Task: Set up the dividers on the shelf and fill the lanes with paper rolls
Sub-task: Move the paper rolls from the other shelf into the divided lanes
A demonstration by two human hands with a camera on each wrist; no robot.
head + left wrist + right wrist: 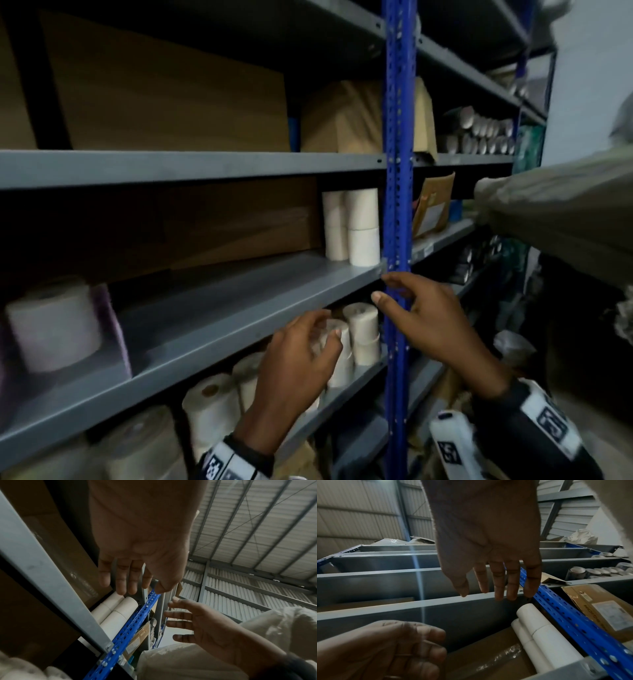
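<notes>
White paper rolls (352, 226) stand stacked at the right end of the middle grey shelf (239, 308), against the blue upright (397, 171). At the shelf's left end a large pale roll (54, 325) sits beside a thin purple upright panel (114, 329). More rolls (361, 329) fill the shelf below. My left hand (308, 342) hovers in front of those lower rolls, fingers loosely curled, holding nothing. Empty too, my right hand (394, 291) has relaxed fingers (496, 588) in front of the upright. In the left wrist view the left hand (133, 582) hangs over the stacked rolls (116, 608).
Cardboard boxes (171, 96) fill the upper shelf and a brown box (222, 222) lies at the back of the middle shelf. Another person's pale sleeve (548, 212) reaches into the right bay, where a parcel (431, 209) leans. Tape rolls (479, 133) line the upper right shelf.
</notes>
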